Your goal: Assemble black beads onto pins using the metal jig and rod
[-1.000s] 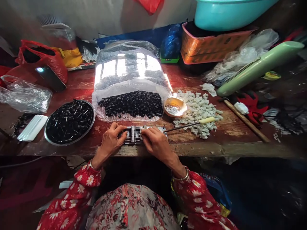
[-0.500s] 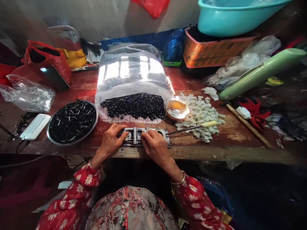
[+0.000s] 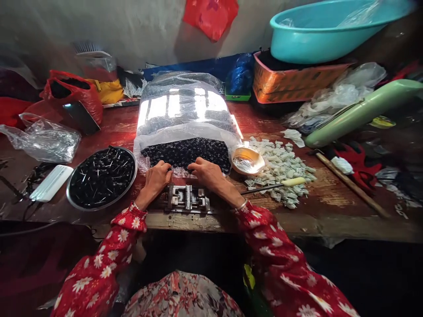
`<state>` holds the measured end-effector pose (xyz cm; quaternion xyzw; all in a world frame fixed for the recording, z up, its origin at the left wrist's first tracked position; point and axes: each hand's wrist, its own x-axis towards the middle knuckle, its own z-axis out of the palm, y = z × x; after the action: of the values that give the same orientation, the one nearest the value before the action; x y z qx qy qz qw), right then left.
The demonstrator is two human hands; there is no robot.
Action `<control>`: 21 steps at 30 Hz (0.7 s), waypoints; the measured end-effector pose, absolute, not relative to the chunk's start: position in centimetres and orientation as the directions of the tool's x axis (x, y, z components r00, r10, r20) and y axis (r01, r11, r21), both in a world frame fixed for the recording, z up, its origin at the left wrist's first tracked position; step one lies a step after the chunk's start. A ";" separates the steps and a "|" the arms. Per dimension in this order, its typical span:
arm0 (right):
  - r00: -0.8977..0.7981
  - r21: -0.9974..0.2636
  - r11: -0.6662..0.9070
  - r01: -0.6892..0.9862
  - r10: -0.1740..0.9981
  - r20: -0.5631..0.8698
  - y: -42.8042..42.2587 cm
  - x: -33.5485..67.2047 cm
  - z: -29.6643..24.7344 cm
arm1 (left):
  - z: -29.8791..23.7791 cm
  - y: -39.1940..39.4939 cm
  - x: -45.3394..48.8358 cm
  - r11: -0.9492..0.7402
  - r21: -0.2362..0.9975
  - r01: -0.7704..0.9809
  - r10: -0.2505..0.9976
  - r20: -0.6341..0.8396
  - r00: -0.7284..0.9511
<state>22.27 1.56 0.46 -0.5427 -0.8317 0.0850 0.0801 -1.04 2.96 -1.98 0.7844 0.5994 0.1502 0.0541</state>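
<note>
"Grey wall behind, worn red-brown wooden table below. What are the hands doing in the head view?"

"Left hand and right hand both reach to the front edge of the heap of small, shiny black pieces, which lies at the mouth of the big clear plastic bag. Thumb and fingers are drawn nearly together on each (whether either pinches a piece, I cannot tell)."

"How would you do that well?"

"I'd judge a light fingertip pinch best, taking pieces from the near edge so the rest don't roll. I'd also mind the forearms: the grey metal jig sits between them at the table's edge, and the right one passes over the thin dark rod with a pale yellow handle."

"Now count for me."

"Two hands, one jig, one rod, one bag. One round silver metal tray, left of the bag, full of black pieces, some with thin pale pins. One small orange-cream bowl with slim, shiny bits inside, just beside the bag's right corner. One heap of pale, chunky pieces next to it."

"And the pieces themselves?"

"Too many, and too overlapped, to number in any heap."
</note>
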 end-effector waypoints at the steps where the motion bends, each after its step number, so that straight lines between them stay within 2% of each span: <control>1: -0.424 -0.192 0.420 0.887 0.905 0.020 2.3 22.0 0.3 | -2.0 3.0 -1.1 -0.286 0.273 0.918 0.953 0.179 0.244; 4: -0.466 -0.133 0.462 0.877 0.885 0.006 3.3 21.6 0.0 | -1.9 2.6 -1.7 -0.345 0.371 0.862 0.933 0.235 0.273; 6: -0.471 -0.139 0.469 0.872 0.882 0.016 3.4 21.7 -0.2 | -1.6 1.7 -2.1 -0.390 0.465 0.795 0.916 0.283 0.285; 8: -0.460 -0.217 0.458 0.862 0.887 0.045 3.1 22.1 -0.4 | -1.1 0.5 -2.3 -0.435 0.550 0.713 0.898 0.320 0.300; 11: -0.425 -0.439 0.445 0.781 0.893 0.150 2.1 23.3 -0.7 | -0.2 -1.7 -2.4 -0.498 0.633 0.592 0.867 0.355 0.349; 14: -0.411 -0.624 0.475 0.620 0.874 0.258 0.2 24.3 -0.5 | 0.4 -3.8 -2.3 -0.548 0.653 0.523 0.834 0.380 0.400; 16: -0.418 -0.682 0.490 0.543 0.862 0.287 -1.5 24.8 -0.1 | 0.4 -4.8 -2.2 -0.569 0.646 0.509 0.819 0.388 0.422; 18: -0.429 -0.685 0.504 0.526 0.853 0.299 -3.3 25.0 0.3 | 0.1 -5.7 -2.1 -0.587 0.631 0.508 0.806 0.393 0.443; 21: -0.434 -0.626 0.530 0.572 0.843 0.317 -5.3 25.0 0.6 | -0.5 -6.5 -1.9 -0.617 0.565 0.548 0.784 0.379 0.492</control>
<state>25.02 -5.29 0.59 -0.4328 -0.8179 0.2188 0.3097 -1.88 -6.47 -0.49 0.8429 0.3951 0.3130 0.1884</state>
